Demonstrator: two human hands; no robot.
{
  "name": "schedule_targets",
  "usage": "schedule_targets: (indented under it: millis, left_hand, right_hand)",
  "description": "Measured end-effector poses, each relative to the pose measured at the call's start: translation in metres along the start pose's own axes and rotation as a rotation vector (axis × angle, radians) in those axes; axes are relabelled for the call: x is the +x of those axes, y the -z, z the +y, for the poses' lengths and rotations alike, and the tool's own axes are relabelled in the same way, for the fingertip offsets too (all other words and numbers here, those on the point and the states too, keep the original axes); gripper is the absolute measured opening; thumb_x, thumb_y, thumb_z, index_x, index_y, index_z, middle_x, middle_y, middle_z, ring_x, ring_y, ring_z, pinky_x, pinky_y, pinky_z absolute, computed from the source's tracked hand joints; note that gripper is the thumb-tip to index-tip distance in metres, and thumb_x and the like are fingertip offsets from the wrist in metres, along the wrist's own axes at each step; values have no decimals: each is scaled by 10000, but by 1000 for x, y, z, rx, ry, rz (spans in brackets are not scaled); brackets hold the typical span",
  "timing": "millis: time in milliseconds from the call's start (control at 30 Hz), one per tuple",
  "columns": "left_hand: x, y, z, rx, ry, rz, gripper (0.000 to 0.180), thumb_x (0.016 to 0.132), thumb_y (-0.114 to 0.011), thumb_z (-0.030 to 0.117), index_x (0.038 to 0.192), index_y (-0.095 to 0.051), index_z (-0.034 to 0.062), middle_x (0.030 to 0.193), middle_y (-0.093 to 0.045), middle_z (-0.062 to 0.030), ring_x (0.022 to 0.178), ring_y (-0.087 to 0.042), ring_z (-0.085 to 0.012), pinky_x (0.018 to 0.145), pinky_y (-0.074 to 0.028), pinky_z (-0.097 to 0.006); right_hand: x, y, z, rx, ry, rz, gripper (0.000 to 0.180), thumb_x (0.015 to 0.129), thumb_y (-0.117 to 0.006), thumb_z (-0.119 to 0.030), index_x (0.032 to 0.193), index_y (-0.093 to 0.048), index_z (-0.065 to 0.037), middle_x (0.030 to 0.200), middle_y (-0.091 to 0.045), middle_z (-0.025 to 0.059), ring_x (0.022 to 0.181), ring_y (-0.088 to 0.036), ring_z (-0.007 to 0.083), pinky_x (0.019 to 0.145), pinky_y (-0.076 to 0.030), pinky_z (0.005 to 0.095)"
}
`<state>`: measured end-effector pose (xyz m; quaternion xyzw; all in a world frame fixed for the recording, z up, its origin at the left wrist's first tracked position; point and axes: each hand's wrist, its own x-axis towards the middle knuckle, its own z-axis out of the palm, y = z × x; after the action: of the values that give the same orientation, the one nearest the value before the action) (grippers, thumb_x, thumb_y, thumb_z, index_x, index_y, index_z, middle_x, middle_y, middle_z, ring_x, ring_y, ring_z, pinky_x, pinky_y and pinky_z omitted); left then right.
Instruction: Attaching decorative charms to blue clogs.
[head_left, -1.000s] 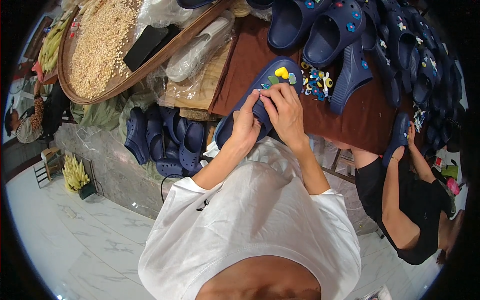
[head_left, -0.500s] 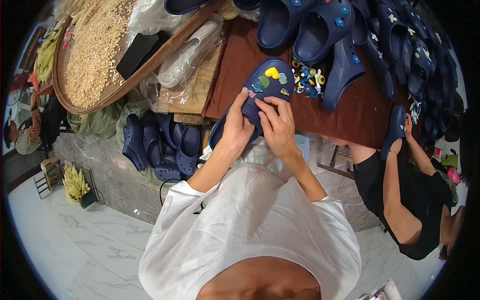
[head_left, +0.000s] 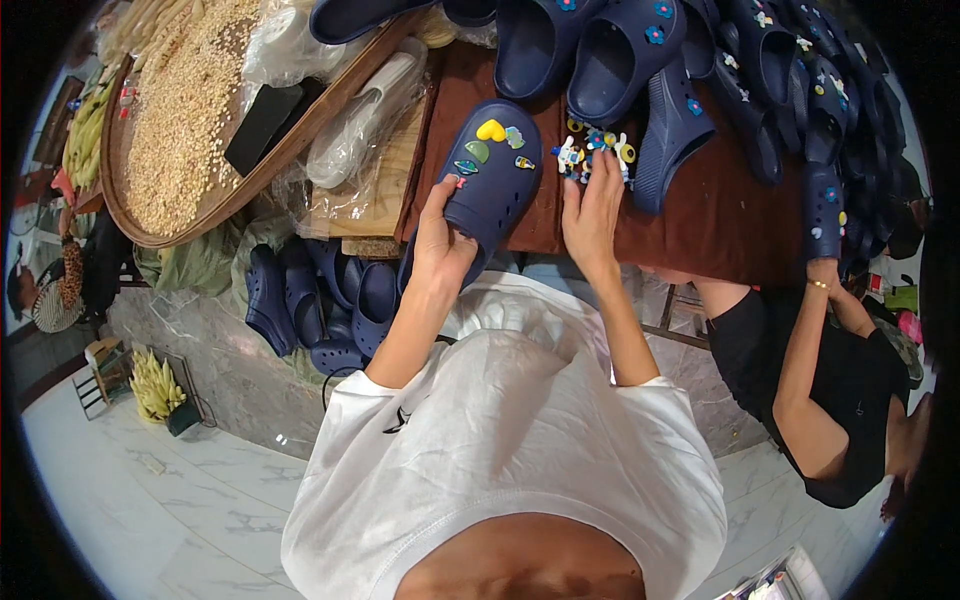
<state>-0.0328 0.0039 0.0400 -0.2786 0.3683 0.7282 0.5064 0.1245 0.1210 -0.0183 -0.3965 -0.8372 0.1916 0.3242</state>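
My left hand (head_left: 443, 250) grips a navy blue clog (head_left: 500, 195) at its opening, thumb along the upper's edge. Several charms sit on the clog's toe, among them a yellow heart (head_left: 491, 131), a green half-round (head_left: 477, 151) and a small planet (head_left: 465, 168). To the right, my right hand (head_left: 594, 215) reaches with fingers stretched over a small heap of loose colourful shoe charms (head_left: 570, 157) on the brown cloth. Its fingertips cover part of the heap. I see nothing held in it.
More navy clogs (head_left: 608, 60) crowd the brown-covered table (head_left: 690, 220), with others (head_left: 285, 290) below left. At left stand a round tray (head_left: 190, 110) of pale grains with a black phone-like slab (head_left: 275, 125), and a bagged white shoe (head_left: 365, 120). A co-worker (head_left: 850, 400) at right holds another clog.
My right hand has left the clog and moved right to the loose charms. The clog in my left hand has shifted slightly left. The co-worker's clog has moved up, onto the table's edge.
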Motion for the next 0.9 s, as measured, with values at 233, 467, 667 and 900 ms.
schedule_targets:
  millis: [233, 467, 667, 900]
  left_hand:
    - [14, 8, -2, -78, -61, -125, 294, 885, -636, 205, 1117, -581, 33, 1178, -621, -140, 1112, -588, -282, 1018, -438, -456]
    - [17, 5, -2, -64, -88, -124, 315, 894, -627, 235, 1130, -578, 32, 1188, -617, -130, 1116, -586, -274, 1026, -433, -442]
    - [22, 6, -1, -79, -73, -162, 314, 901, -618, 264, 1120, -586, 40, 1180, -623, -124, 1114, -587, -273, 1010, -445, -442]
    - [21, 3, -2, -90, -37, -170, 383, 893, -623, 328, 1142, -583, 39, 1206, -611, -135, 1127, -579, -278, 1017, -438, -437]
  right_hand:
    - [48, -31, 57, -270, -84, -17, 768, 866, -619, -408, 1293, -352, 172, 1370, -314, 377, 1311, -257, 527, 1075, -248, 558]
    - [70, -40, 56, -365, -212, -78, 719, 771, -687, -518, 1094, -587, 117, 1244, -461, 314, 1270, -340, 476, 1040, -292, 554]
    - [60, -37, 58, -229, -112, -65, 467, 742, -718, -397, 943, -668, 21, 1050, -569, 208, 1088, -479, 364, 985, -303, 510]
    - [48, -27, 51, -98, 69, 2, 304, 755, -723, -323, 887, -699, -50, 985, -592, 136, 1007, -520, 332, 961, -323, 487]
